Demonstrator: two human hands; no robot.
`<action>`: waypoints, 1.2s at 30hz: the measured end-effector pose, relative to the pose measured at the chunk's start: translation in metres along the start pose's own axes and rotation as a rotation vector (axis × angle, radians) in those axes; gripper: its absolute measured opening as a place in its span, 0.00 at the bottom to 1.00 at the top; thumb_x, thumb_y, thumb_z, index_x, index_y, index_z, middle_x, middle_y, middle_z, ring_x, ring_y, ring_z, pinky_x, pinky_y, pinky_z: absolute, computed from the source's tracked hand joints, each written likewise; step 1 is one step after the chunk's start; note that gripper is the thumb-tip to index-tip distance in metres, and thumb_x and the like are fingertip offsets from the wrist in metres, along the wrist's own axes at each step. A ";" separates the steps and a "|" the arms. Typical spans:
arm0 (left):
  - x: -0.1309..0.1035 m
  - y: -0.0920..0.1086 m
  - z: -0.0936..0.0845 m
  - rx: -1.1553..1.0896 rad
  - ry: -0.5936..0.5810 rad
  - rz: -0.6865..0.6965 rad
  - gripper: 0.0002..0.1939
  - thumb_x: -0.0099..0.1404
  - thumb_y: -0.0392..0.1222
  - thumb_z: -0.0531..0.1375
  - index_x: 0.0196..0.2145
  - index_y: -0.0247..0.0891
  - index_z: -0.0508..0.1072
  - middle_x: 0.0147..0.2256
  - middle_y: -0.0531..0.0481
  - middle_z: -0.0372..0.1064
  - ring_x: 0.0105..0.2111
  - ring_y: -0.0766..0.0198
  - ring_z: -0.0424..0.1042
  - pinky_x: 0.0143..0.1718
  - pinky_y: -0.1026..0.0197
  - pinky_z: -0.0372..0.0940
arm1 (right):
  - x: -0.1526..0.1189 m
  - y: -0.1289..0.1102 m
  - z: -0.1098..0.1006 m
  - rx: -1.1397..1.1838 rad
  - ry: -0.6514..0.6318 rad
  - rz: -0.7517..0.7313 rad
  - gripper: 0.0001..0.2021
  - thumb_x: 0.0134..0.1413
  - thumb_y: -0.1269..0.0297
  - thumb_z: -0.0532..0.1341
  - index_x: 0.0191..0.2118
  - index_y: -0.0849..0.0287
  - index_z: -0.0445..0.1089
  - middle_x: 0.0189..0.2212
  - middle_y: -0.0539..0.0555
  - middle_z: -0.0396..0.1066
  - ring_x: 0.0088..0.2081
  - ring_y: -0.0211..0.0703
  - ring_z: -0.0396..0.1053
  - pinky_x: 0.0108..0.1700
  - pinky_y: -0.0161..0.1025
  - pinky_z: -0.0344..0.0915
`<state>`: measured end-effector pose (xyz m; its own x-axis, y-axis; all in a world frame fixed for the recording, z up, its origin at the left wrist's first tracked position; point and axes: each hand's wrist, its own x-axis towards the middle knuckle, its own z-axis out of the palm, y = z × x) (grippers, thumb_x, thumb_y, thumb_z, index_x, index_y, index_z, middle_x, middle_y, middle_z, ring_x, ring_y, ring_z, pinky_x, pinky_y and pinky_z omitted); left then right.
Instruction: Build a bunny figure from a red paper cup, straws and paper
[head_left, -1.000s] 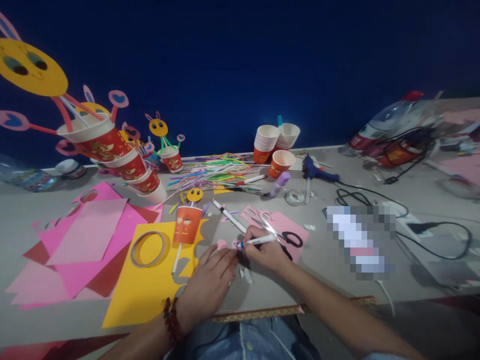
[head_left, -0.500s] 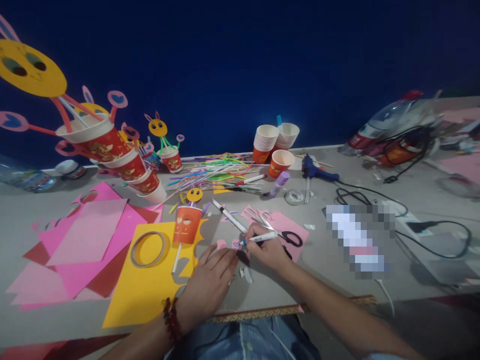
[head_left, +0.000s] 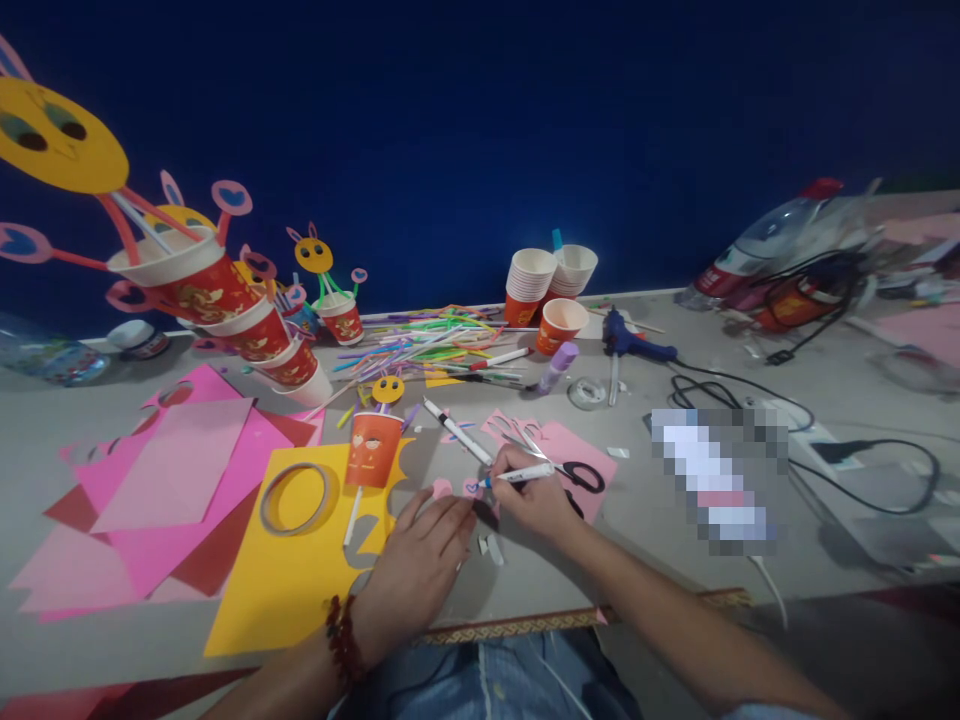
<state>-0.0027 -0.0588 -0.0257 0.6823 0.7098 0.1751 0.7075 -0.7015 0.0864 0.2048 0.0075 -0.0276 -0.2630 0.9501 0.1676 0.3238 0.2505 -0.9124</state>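
My right hand (head_left: 529, 495) is closed round a white marker (head_left: 534, 472) with a blue tip. The tip meets a small pink paper circle (head_left: 472, 488) bearing a blue heart outline. My left hand (head_left: 427, 550) lies flat on the table, fingertips at that circle's lower edge. Beside it is a second pink circle (head_left: 442, 488), with no drawing visible. A white and black pen (head_left: 457, 430) lies just above. Left of the circles, a red cup (head_left: 373, 450) with a yellow smiling face (head_left: 388, 389) rests on yellow paper (head_left: 285, 590).
Scissors (head_left: 581, 476) lie on pink paper at the right. Behind are loose coloured sticks (head_left: 442, 340), stacked cups (head_left: 531, 280) and a blue glue gun (head_left: 637, 345) with its cable. A tape roll (head_left: 296, 498), pink sheets (head_left: 180, 465) and tall cup figures (head_left: 191, 280) stand or lie leftward.
The view has shifted very slightly. Both hands keep nearly the same place, and the marker tip remains at the pink circle.
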 end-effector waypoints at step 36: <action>0.002 0.000 -0.001 0.038 -0.001 0.010 0.19 0.75 0.43 0.49 0.58 0.36 0.67 0.58 0.46 0.69 0.59 0.56 0.63 0.65 0.47 0.46 | 0.000 -0.002 0.001 -0.055 -0.034 -0.010 0.05 0.48 0.72 0.57 0.25 0.56 0.65 0.21 0.47 0.66 0.24 0.38 0.62 0.28 0.34 0.56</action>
<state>-0.0016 -0.0570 -0.0245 0.6896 0.7027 0.1751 0.7070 -0.7056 0.0474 0.2030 0.0067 -0.0261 -0.2967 0.9410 0.1627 0.3705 0.2704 -0.8886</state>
